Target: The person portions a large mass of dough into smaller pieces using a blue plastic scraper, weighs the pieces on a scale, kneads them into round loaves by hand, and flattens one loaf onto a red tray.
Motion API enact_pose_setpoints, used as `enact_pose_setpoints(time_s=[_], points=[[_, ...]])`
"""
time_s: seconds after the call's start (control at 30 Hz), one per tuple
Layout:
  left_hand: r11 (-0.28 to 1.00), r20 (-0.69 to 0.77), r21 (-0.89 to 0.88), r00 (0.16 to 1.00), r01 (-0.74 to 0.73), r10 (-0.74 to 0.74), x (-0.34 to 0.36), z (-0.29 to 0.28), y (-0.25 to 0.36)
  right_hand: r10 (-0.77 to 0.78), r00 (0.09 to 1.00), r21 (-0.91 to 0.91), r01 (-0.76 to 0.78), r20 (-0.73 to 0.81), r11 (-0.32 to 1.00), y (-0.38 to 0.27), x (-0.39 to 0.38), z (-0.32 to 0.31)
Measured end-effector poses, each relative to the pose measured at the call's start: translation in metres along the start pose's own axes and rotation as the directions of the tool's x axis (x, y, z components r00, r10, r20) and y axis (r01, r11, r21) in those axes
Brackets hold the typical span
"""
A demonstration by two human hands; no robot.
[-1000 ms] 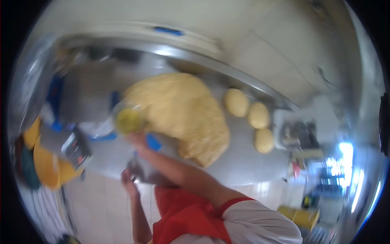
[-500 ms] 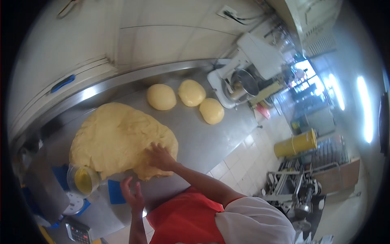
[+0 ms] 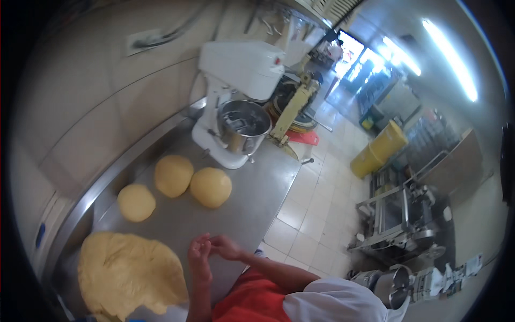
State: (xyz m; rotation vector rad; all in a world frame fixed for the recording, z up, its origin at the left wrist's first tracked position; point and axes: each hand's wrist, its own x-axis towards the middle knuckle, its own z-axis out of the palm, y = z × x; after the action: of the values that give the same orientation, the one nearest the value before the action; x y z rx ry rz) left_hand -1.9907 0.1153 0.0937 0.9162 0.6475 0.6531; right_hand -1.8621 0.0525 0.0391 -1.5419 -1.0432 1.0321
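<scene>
A: Fingers first. What do we record?
B: Left hand [image 3: 200,260] and right hand [image 3: 227,248] meet at the fingers, bent inward rather than spread. Whether anything is pinched between them, we cannot tell.
A: Position of the large dough mass [image 3: 131,273]?
B: Taking the hands as centre, between 8 and 9 o'clock, apart from both, slumped on the steel table [image 3: 255,206].
A: Handling estimate?
B: We judge it heavy, soft and slightly tacky, likely to stretch if lifted by one edge. We would slide both palms well under it.
A: Farther out?
B: Three dough balls [image 3: 174,176], from 10 to 12 o'clock: smooth, probably lighter. We would cup each from below, without digging in fingertips. Beyond them, past 12, the white mixer [image 3: 241,67].
</scene>
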Motion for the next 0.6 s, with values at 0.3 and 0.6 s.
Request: enact_pose_setpoints(time_s=[0.3, 0.6], points=[[0.903, -0.186, 0.372, 0.97, 0.215, -0.154, 0.114, 0.206, -0.156, 0.269, 0.099, 0.272, 0.011, -0.958, 0.962, 0.265, 0.043, -0.663], [0.596, -0.167, 0.669, 0.871, 0.444, -0.461, 0.164, 0.35, -0.271, 0.515, 0.286, 0.585, 0.286, -0.808, 0.759, 0.395, 0.127, -0.958]])
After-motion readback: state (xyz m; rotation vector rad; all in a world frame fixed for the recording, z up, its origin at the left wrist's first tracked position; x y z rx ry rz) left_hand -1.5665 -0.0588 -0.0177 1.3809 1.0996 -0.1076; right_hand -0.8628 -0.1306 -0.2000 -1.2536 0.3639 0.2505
